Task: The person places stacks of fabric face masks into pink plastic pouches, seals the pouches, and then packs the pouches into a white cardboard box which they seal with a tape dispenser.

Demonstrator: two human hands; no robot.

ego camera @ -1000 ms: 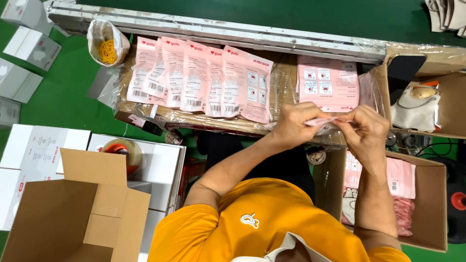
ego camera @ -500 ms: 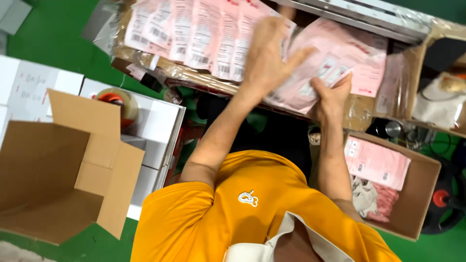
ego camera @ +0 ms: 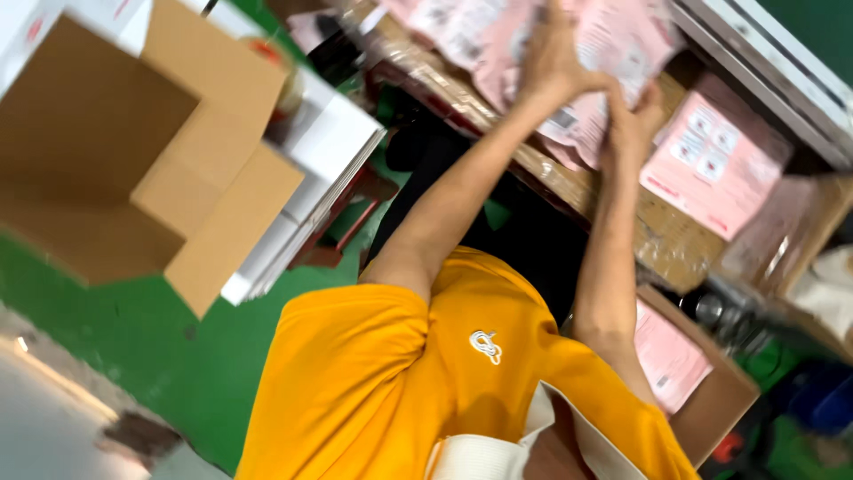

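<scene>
Both your hands are up on the pink packets (ego camera: 613,44) lying on the plastic-wrapped worktop (ego camera: 662,240). Your left hand (ego camera: 553,55) is spread pretty flat on them; your right hand (ego camera: 633,124) is pressed against the packet edge, fingers blurred, so grip's hard to call. Another pink packet (ego camera: 711,164) sits just right. An open brown carton (ego camera: 115,151) is well off left, green floor (ego camera: 160,356) below it.

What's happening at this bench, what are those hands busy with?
A person in a yellow shirt reaches both arms up to a worktop covered in flat pink packets. The left hand is spread over the packets, and the right hand presses on them just beside it. An open cardboard box sits empty to the left, and another box at the right holds more pink packets.
</scene>
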